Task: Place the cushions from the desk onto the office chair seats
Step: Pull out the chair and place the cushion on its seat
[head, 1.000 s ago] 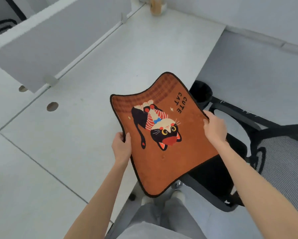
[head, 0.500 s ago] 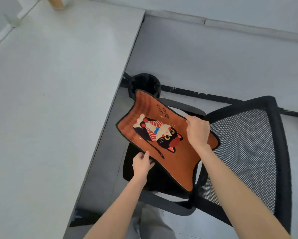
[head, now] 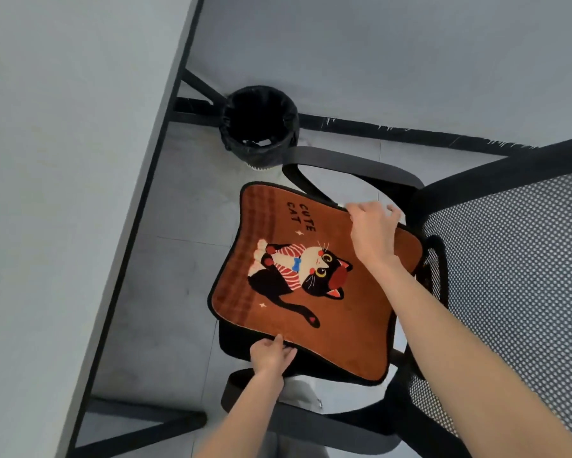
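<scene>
The orange cat cushion has swung off the desk since a moment ago — it now lies over the black seat of the office chair. The left hand pinches its near edge; the right hand curls its fingers over the far edge. A black bin stands beyond.
</scene>
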`<action>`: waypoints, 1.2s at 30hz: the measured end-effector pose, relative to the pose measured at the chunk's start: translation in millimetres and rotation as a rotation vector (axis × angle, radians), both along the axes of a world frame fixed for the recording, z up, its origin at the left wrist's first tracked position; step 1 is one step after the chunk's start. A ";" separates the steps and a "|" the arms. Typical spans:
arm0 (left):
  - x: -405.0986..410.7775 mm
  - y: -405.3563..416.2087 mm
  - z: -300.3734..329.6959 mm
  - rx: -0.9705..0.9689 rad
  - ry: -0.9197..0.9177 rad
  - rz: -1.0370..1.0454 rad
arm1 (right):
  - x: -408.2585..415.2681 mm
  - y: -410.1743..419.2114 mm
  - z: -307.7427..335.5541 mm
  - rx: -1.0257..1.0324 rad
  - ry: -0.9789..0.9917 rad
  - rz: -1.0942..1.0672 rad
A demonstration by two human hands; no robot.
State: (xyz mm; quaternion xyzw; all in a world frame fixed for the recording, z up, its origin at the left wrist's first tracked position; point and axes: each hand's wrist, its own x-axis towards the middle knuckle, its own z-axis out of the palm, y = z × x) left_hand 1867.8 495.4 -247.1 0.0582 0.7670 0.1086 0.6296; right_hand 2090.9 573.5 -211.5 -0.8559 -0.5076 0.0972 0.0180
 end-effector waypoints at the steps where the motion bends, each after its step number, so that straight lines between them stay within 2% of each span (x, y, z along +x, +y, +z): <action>1: 0.1 -1.0 -7.3 -0.029 0.009 0.009 | -1.9 -2.7 -11.0 -0.052 -0.042 -0.003; 3: 0.9 -3.4 -21.6 -0.094 0.022 0.031 | -10.1 -14.8 -32.6 -0.172 -0.064 0.014; 5: 2.5 -4.8 -31.2 -0.140 0.023 0.061 | -25.6 -35.9 -54.1 -0.279 0.021 0.044; 8: 5.6 -4.6 -43.3 -0.170 -0.009 0.135 | -57.6 -77.7 -77.0 -0.368 0.288 0.116; 10: 8.0 -1.7 -44.3 -0.162 -0.041 0.117 | -78.1 -106.6 -84.4 -0.406 0.511 0.176; 12: 5.6 1.5 -43.2 -0.127 -0.069 0.086 | -93.2 -132.6 -89.2 -0.473 0.628 0.207; 17: -8.4 14.6 -45.7 -0.108 -0.107 0.061 | -108.3 -161.8 -108.7 -0.606 0.478 0.185; 22: -27.2 38.0 -62.1 0.007 0.062 0.078 | -105.2 -152.3 -103.2 -0.659 0.442 0.263; 24: -34.3 40.5 -63.5 0.017 0.084 0.109 | -100.8 -149.2 -97.1 -0.591 0.372 0.285; 27: -33.9 29.5 -60.4 -0.021 0.045 0.126 | -94.1 -147.8 -96.6 -0.347 0.165 0.291; 29: -30.7 18.5 -58.6 -0.049 0.018 0.113 | -90.5 -155.1 -100.8 -0.294 0.100 0.290; 32: -28.8 9.1 -59.6 -0.088 0.000 0.094 | -85.8 -173.4 -104.0 -0.380 0.117 0.241; 36: -30.6 10.8 -61.3 -0.077 0.032 0.088 | -90.3 -185.3 -106.8 -0.701 0.266 0.169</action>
